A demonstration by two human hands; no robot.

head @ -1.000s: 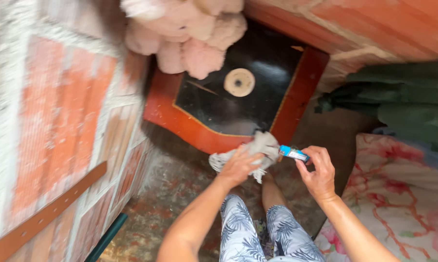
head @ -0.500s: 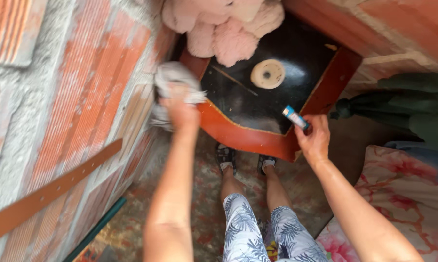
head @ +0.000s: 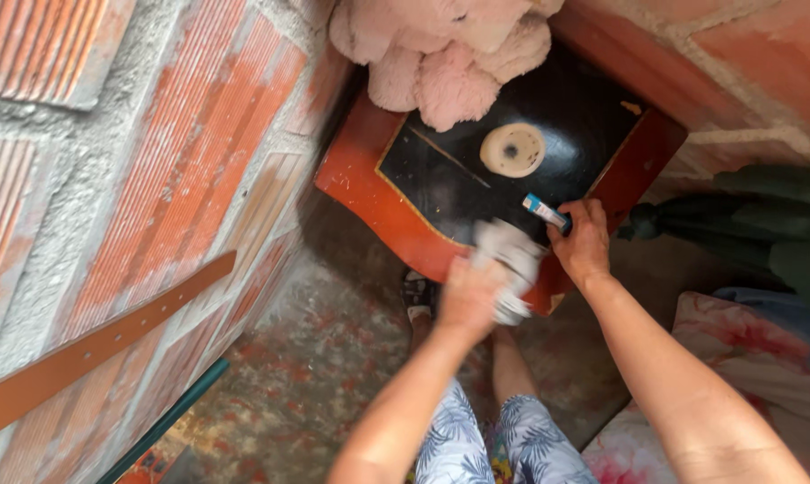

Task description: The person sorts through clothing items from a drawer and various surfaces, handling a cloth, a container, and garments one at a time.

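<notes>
Rag (head: 510,255) gripped in left hand (head: 470,296) on table (head: 369,193) front edge; right hand (head: 584,246) just beside, pinching tube (head: 545,211), pointing up-left.

Pink plush toy (head: 441,54) and tan disc (head: 512,150) on table; brown belt (head: 91,350) against brick wall (head: 109,161).

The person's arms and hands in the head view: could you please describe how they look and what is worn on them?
Both arms are bare up to the frame edge: no sleeves, gloves, watch or bracelets visible. The left hand is motion-blurred, so rings cannot be ruled out there; the right hand shows none. Below them are shorts with a white and grey-blue leaf print.
</notes>
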